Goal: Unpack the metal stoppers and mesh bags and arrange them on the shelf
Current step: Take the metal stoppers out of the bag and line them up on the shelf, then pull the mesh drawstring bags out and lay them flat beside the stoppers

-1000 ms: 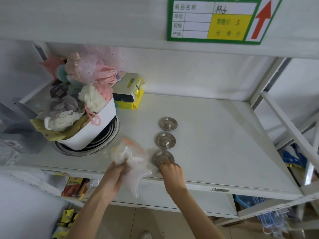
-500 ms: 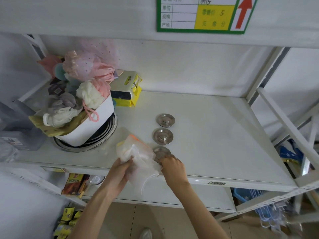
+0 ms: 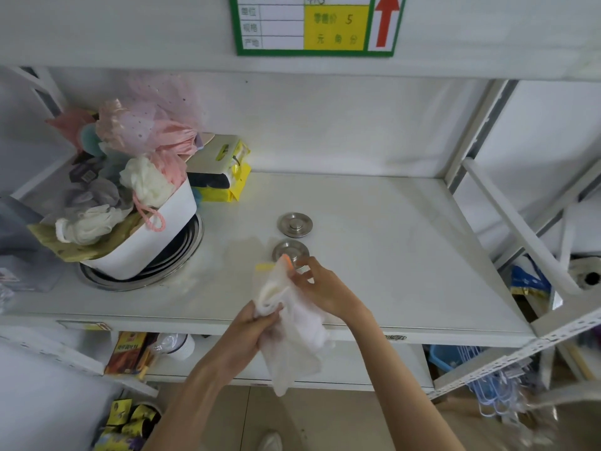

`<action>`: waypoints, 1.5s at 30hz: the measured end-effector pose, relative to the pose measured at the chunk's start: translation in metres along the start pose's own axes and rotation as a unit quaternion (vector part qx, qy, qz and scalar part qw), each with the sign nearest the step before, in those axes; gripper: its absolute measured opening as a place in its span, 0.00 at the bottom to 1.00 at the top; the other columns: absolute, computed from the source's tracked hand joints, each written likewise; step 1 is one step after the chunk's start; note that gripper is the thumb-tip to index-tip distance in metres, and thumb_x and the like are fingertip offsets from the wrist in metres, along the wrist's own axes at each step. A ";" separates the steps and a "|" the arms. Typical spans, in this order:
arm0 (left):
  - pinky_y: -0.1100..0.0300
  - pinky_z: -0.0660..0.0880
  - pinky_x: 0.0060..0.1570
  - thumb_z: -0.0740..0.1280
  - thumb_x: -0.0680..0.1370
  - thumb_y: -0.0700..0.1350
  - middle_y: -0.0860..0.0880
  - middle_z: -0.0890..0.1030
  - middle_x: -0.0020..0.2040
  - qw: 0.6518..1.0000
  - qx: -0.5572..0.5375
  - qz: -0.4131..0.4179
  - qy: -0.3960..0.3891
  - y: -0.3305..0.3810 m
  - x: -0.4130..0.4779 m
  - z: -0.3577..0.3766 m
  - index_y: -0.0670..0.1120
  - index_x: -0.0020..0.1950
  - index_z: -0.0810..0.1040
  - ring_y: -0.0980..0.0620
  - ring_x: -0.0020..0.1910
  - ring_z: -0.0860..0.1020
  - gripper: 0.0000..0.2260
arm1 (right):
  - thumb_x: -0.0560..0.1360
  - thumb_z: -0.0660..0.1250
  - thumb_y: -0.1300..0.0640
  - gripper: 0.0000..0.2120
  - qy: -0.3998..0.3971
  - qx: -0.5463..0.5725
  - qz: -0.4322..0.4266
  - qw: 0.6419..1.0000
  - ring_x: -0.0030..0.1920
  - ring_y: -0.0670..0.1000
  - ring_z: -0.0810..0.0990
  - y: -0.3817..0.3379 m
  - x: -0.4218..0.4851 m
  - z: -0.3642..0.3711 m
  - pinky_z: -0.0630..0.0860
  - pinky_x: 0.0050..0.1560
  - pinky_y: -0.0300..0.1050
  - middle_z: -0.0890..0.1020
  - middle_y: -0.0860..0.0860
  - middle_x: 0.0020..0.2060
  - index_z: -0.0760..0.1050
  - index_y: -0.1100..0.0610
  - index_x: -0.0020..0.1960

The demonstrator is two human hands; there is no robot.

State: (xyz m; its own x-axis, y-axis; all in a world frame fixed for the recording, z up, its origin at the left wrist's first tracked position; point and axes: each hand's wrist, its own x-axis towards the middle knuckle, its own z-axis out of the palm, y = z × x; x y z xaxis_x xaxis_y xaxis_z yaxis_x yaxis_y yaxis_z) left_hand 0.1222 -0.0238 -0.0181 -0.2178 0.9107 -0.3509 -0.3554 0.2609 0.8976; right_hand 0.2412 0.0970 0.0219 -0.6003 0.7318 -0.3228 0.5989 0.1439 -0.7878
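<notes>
Two round metal stoppers lie in a line on the white shelf [image 3: 406, 249]: the far stopper [image 3: 294, 224] and the middle stopper [image 3: 286, 248], whose near edge is covered by the packet. A third stopper is hidden behind my right hand. Over the shelf's front edge I hold a clear plastic packet of white mesh bags [image 3: 296, 323]. My left hand [image 3: 253, 330] grips its left side. My right hand [image 3: 325, 288] pinches the packet's top corner, just in front of the middle stopper.
At the left, a white tub [image 3: 153, 242] piled with bath puffs sits on stacked metal basins [image 3: 187, 245]. Yellow sponge packs [image 3: 227, 180] lie behind it. A green price label [image 3: 312, 24] hangs above. A slanted white frame bar [image 3: 520, 236] borders the right.
My right hand has left the nearest stopper and moved up to the top of the packet. My left hand has shifted the packet to the right, over the shelf's front edge.
</notes>
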 end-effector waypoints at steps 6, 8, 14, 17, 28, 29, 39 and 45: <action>0.65 0.79 0.42 0.62 0.79 0.40 0.48 0.86 0.49 1.000 0.000 -0.020 -0.004 -0.003 0.004 0.018 0.43 0.58 0.79 0.53 0.48 0.83 0.10 | 0.78 0.64 0.51 0.11 0.165 -0.031 -0.015 0.986 0.43 0.56 0.78 0.021 0.000 -0.014 0.73 0.42 0.46 0.82 0.53 0.43 0.77 0.59 0.51; 0.65 0.79 0.42 0.61 0.79 0.41 0.47 0.85 0.52 1.000 -0.006 -0.027 0.004 -0.008 0.007 0.028 0.43 0.60 0.78 0.52 0.50 0.83 0.11 | 0.78 0.65 0.50 0.09 0.225 -0.060 -0.016 0.972 0.43 0.57 0.79 0.027 0.002 -0.022 0.73 0.41 0.46 0.83 0.53 0.44 0.78 0.56 0.49; 0.65 0.81 0.44 0.60 0.79 0.38 0.46 0.85 0.50 0.998 -0.045 -0.037 0.000 -0.022 0.018 0.054 0.41 0.58 0.78 0.54 0.47 0.84 0.11 | 0.78 0.63 0.62 0.06 0.336 -0.117 -0.031 0.934 0.47 0.59 0.78 0.049 0.029 -0.051 0.70 0.40 0.46 0.84 0.54 0.48 0.79 0.57 0.49; 0.63 0.81 0.45 0.60 0.79 0.39 0.47 0.86 0.48 0.998 -0.054 -0.036 -0.002 -0.024 0.027 0.057 0.42 0.57 0.78 0.53 0.46 0.84 0.10 | 0.78 0.64 0.61 0.06 0.325 -0.144 -0.023 0.934 0.49 0.59 0.78 0.062 0.061 -0.063 0.73 0.46 0.49 0.84 0.55 0.48 0.79 0.58 0.50; 0.51 0.74 0.52 0.62 0.78 0.38 0.47 0.86 0.46 0.998 -0.050 -0.037 0.027 -0.019 0.049 0.058 0.46 0.55 0.80 0.46 0.49 0.80 0.09 | 0.78 0.65 0.60 0.07 0.267 -0.220 0.003 0.938 0.50 0.63 0.78 0.068 0.163 -0.062 0.76 0.49 0.53 0.75 0.59 0.52 0.81 0.58 0.51; 0.51 0.74 0.53 0.63 0.78 0.39 0.47 0.86 0.47 0.998 -0.047 -0.036 0.031 -0.019 0.051 0.057 0.46 0.56 0.80 0.47 0.49 0.80 0.10 | 0.78 0.64 0.60 0.07 0.267 -0.219 0.005 0.938 0.50 0.64 0.78 0.067 0.169 -0.062 0.76 0.49 0.53 0.76 0.59 0.52 0.80 0.59 0.52; 0.50 0.77 0.58 0.62 0.79 0.40 0.44 0.86 0.50 1.000 -0.017 0.009 0.010 -0.007 0.060 0.051 0.45 0.57 0.79 0.47 0.52 0.83 0.09 | 0.75 0.56 0.70 0.18 0.233 -0.205 -0.002 0.951 0.65 0.62 0.72 0.070 0.189 -0.055 0.75 0.56 0.54 0.79 0.63 0.57 0.68 0.62 0.63; 0.61 0.80 0.46 0.63 0.78 0.41 0.49 0.86 0.46 1.000 0.000 -0.002 0.004 -0.003 0.062 0.061 0.45 0.55 0.80 0.54 0.46 0.84 0.08 | 0.76 0.60 0.66 0.19 0.174 -0.202 -0.022 0.964 0.64 0.61 0.72 0.079 0.169 -0.061 0.74 0.58 0.54 0.73 0.60 0.65 0.67 0.61 0.66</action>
State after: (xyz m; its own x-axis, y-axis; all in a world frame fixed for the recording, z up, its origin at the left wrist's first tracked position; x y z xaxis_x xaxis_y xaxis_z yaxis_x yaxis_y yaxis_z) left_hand 0.1651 0.0520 -0.0261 -0.2236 0.9075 -0.3556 -0.3554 0.2639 0.8967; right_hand 0.2197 0.2728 -0.0629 -0.4571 0.8884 -0.0429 0.7765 0.3751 -0.5062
